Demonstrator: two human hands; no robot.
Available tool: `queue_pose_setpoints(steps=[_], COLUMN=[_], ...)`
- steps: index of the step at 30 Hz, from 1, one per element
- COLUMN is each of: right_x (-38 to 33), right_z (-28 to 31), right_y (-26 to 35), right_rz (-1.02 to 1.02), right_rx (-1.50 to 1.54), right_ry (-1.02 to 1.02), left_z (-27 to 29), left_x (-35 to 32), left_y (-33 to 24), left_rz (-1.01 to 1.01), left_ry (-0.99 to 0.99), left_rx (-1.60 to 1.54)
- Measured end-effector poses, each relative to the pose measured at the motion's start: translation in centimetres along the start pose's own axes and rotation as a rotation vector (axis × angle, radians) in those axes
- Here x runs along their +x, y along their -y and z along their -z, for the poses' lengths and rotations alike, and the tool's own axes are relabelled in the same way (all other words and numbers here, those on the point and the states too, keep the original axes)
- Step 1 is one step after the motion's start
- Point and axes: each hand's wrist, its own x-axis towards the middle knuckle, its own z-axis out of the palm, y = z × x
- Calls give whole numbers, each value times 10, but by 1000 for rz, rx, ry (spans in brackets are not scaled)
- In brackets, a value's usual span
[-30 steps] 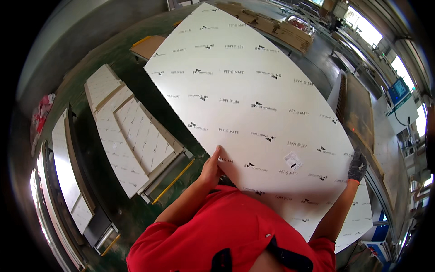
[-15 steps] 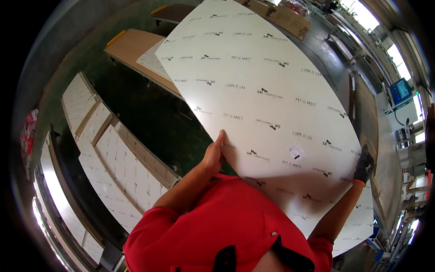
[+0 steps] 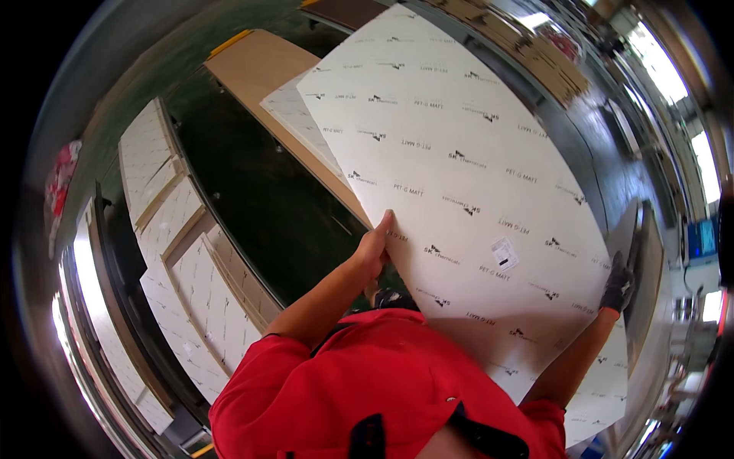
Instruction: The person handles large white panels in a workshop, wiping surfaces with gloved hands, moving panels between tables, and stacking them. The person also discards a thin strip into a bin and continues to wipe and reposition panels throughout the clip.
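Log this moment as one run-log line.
left hand: bare, grips white panel at left edge | right hand: dark glove, grips right edge | panel: lifted, tilted | left: stacked white boards

The large white film-covered panel with small dark repeated print (image 3: 459,176) is hiding the fingers of the bare left hand (image 3: 375,249) behind its left edge, and most of the dark-gloved right hand (image 3: 616,284) behind its right edge. The panel is also covering part of the tan board lying flat on the green floor (image 3: 264,69). The red short-sleeved shirt (image 3: 367,390) is running off the near edge. The stacked cardboard at the far right (image 3: 497,38) is blurring.
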Motion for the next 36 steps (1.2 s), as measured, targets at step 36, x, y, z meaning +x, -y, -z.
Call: queue_pose_setpoints(steps=[36], right_x=[-3], right_z=[-153], right_y=[180], right_rz=[189], right_rx=[-103], right_ry=[186], left_z=[111], left_x=[82], left_y=[-40], left_rz=[261], left_ry=[-195], left_rx=[-117])
